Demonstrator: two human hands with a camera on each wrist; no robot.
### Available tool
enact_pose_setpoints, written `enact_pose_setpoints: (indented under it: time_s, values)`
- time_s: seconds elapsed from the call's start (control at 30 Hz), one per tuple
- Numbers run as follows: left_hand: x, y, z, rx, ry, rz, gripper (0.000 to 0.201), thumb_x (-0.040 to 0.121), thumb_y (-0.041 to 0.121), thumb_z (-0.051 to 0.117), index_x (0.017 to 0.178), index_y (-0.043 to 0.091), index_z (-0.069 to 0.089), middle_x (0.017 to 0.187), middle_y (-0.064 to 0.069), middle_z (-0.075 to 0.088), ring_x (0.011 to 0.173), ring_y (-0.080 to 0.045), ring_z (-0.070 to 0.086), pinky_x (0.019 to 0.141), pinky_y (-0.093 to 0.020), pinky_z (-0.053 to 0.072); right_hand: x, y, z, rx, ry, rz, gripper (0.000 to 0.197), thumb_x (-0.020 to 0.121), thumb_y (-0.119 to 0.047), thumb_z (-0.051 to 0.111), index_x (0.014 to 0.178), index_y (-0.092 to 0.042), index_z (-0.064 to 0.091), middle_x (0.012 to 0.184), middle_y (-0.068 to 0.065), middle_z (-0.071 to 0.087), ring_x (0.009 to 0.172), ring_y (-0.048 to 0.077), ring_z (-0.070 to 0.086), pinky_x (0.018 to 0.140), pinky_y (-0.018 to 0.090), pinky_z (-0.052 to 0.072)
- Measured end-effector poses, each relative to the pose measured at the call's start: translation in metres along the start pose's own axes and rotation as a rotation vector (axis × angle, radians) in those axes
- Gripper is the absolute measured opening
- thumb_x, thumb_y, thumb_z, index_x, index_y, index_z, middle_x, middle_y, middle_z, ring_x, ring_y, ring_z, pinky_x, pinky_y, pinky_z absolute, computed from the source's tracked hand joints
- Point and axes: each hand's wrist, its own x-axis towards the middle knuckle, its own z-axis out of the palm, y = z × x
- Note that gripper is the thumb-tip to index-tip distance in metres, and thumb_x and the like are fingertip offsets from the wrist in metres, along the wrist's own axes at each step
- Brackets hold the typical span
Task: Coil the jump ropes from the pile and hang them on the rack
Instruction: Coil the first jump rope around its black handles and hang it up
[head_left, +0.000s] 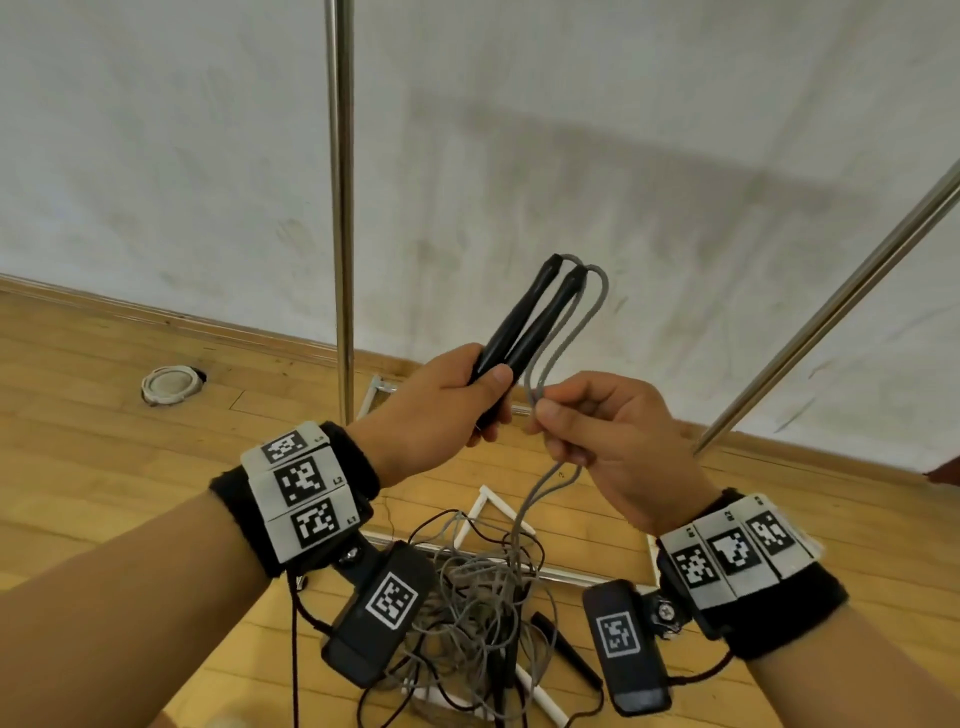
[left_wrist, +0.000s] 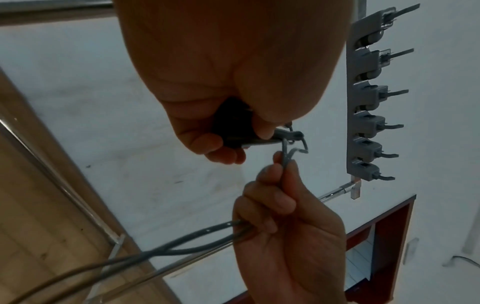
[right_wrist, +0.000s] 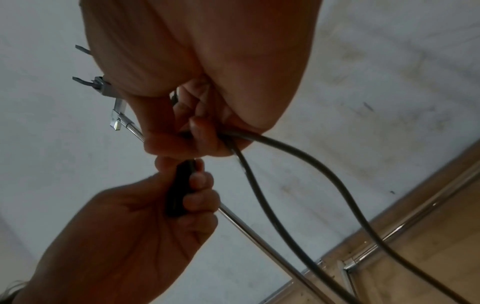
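Observation:
My left hand (head_left: 457, 405) grips the two black handles (head_left: 524, 317) of a jump rope side by side, their tips pointing up and away. The grey rope (head_left: 584, 306) loops out of the handle tips and comes down into my right hand (head_left: 582, 421), which pinches both strands just right of the handles. From that hand the strands (head_left: 540, 493) hang down to a tangled pile of ropes (head_left: 478, 608) on the floor. The left wrist view shows the rack's grey hook strip (left_wrist: 369, 102) on the wall, up and to the right of both hands.
Two steel poles of the rack frame stand close: one vertical (head_left: 340, 182) behind my left hand, one slanted (head_left: 831, 312) at the right. White frame bars (head_left: 498, 509) lie on the wooden floor around the pile. A round white floor fitting (head_left: 171, 384) sits at the left.

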Motion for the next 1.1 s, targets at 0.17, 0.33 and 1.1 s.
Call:
enact_pose_setpoints:
  time_s: [0.17, 0.33, 1.1]
  values:
    - [-0.010, 0.003, 0.006, -0.100, -0.101, 0.014, 0.033, 0.106, 0.023, 0.037, 0.110, -0.006, 0.051, 0.076, 0.000, 0.061, 0.071, -0.018, 0.057, 0.066, -0.036, 0.043, -0.001, -0.001, 0.007, 0.023, -0.013, 0.075, 0.015, 0.070, -0.018, 0.073, 0.075, -0.006, 0.068, 0.069, 0.015, 0.069, 0.051, 0.015, 0.058, 0.044, 0.020, 0.041]
    - [-0.015, 0.004, 0.010, 0.095, -0.069, 0.105, 0.037, 0.102, 0.045, 0.044, 0.096, 0.012, 0.058, 0.071, 0.008, 0.063, 0.064, -0.008, 0.059, 0.058, -0.019, 0.045, -0.002, -0.003, 0.010, -0.104, -0.024, 0.076, 0.013, 0.074, -0.024, 0.077, 0.066, -0.014, 0.073, 0.066, 0.015, 0.068, 0.050, 0.018, 0.062, 0.042, 0.024, 0.046]
    - [-0.020, 0.009, -0.012, 0.118, 0.010, 0.060, 0.031, 0.101, 0.036, 0.048, 0.093, 0.008, 0.060, 0.063, 0.004, 0.064, 0.056, -0.013, 0.059, 0.054, -0.022, 0.047, -0.014, 0.016, -0.018, -0.561, -0.276, 0.000, 0.024, 0.097, -0.034, 0.054, 0.089, -0.022, 0.074, 0.058, 0.005, 0.062, 0.045, 0.008, 0.045, 0.049, 0.018, 0.037]
